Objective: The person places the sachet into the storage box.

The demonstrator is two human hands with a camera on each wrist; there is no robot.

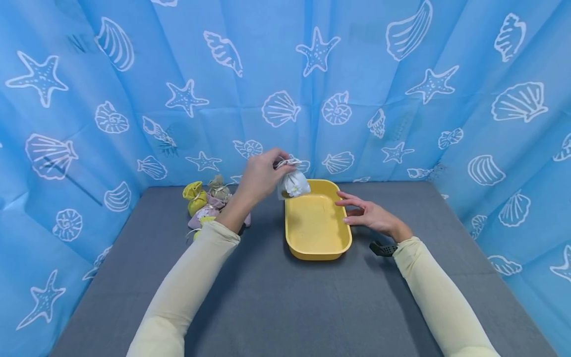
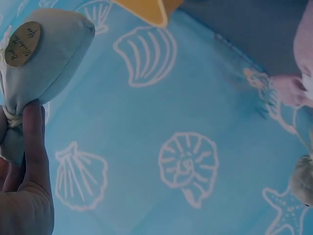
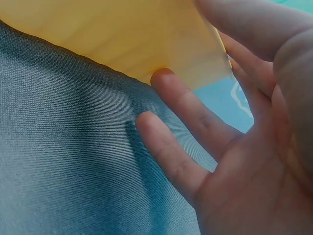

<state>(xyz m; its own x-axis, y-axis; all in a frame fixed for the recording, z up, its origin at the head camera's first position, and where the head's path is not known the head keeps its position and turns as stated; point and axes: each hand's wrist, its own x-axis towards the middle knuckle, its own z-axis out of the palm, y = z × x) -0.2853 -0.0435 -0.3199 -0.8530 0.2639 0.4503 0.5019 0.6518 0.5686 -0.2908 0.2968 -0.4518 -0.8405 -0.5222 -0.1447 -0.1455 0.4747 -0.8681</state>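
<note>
A white drawstring pouch (image 1: 295, 185) with a small flower hangs from my left hand (image 1: 260, 174), which pinches its gathered neck. In the left wrist view the pouch (image 2: 56, 58) bulges above the fingers and carries an oval tag (image 2: 23, 44) with writing. It is held above the far left corner of a yellow tray (image 1: 318, 228), whose inside shows no contents. My right hand (image 1: 372, 216) rests against the tray's right side with fingers spread. In the right wrist view, fingers of that hand (image 3: 244, 161) touch the yellow wall (image 3: 122, 39).
Left of the tray, partly behind my left forearm, lies a pile of small pouches: a yellow one (image 1: 195, 197), a beige one (image 1: 218, 188) and pink ones (image 1: 204, 216). A grey cloth (image 1: 285, 307) covers the table. Blue shell-patterned curtains (image 1: 250, 99) stand behind and beside it.
</note>
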